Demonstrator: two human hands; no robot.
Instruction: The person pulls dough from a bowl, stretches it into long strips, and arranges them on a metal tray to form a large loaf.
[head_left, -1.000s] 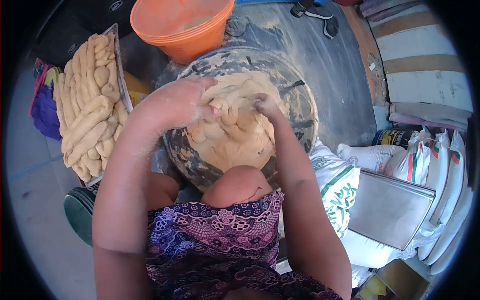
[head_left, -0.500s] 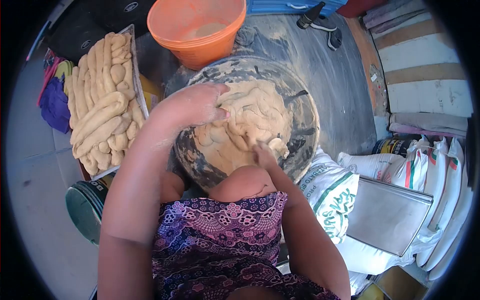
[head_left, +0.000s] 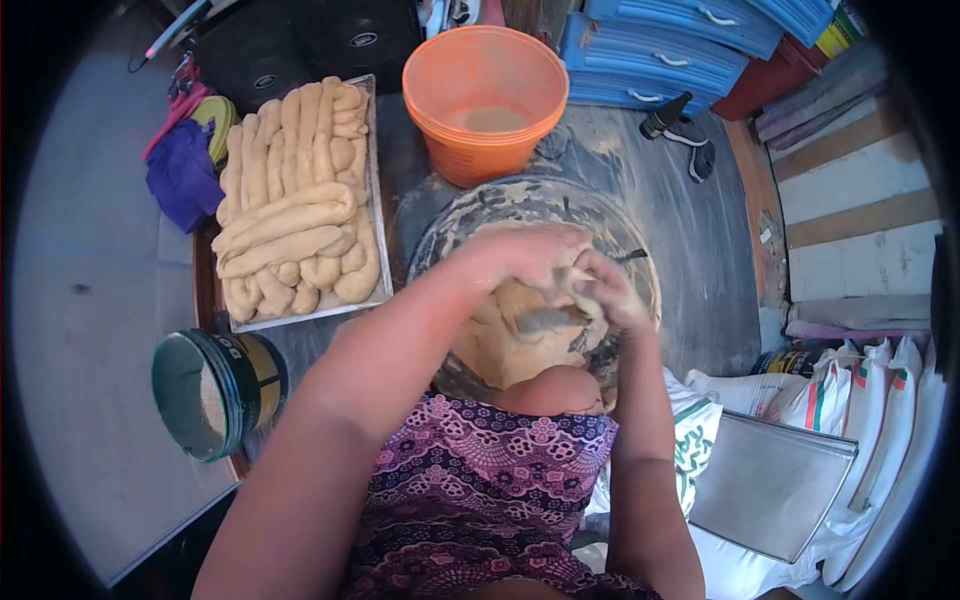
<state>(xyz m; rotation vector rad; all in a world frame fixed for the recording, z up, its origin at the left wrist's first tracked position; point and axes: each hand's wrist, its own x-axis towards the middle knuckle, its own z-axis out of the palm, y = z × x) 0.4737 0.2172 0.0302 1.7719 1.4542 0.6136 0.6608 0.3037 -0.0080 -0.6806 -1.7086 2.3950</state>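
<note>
Over one basin (head_left: 605, 212), two hands (head_left: 530, 252) (head_left: 615, 295), dough (head_left: 488, 345)

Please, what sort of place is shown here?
Possibly a small bakery or dough-making workroom: a tray heaped with dough ropes, a round basin holding more dough, and white sacks suggest it.

Bakery workroom (dough ropes (head_left: 295, 215), white sacks (head_left: 870, 430))

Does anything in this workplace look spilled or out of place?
Yes. Pale smears streak the dark floor beside the basin, perhaps spilled powder. What look like dark shoes also lie near the blue drawers, an odd sight near uncovered dough.
</note>
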